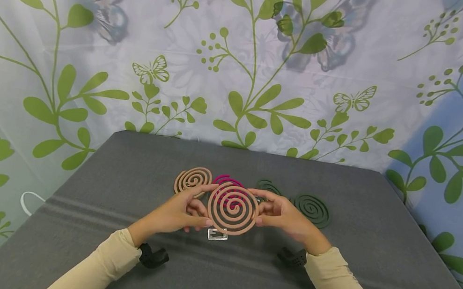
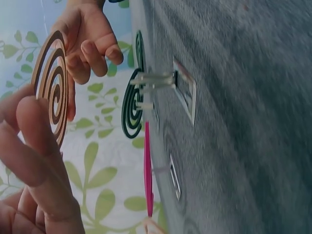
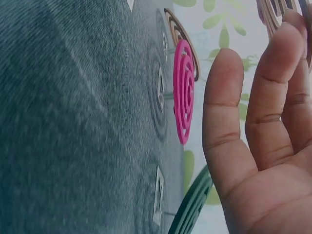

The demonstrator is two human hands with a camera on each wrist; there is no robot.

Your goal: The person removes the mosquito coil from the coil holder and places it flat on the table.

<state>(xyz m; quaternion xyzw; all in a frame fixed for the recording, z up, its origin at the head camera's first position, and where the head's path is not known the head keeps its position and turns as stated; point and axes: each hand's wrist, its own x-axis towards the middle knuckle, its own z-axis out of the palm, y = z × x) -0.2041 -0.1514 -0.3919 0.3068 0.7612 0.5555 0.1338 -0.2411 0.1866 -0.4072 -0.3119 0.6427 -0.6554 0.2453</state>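
Observation:
A tan mosquito coil (image 1: 234, 208) is held up over the table between both hands. My left hand (image 1: 178, 212) grips its left edge, index finger near the top and thumb lower down. On the opposite edge, my right hand (image 1: 285, 214) holds it with thumb and fingers. Below the coil is a small metal coil stand (image 1: 217, 238); the left wrist view shows the stand's (image 2: 192, 105) upright prongs, apart from the tan coil (image 2: 58, 100). In the right wrist view, only a bit of the held coil shows at the top right, beyond the fingers.
Behind the hands, a second tan coil (image 1: 194, 179), a pink coil (image 3: 183, 92) and two dark green coils, one at right (image 1: 311, 209), are raised on metal stands. Grey cloth (image 1: 81, 204) covers the table, with a leaf-patterned curtain (image 1: 203, 89) behind.

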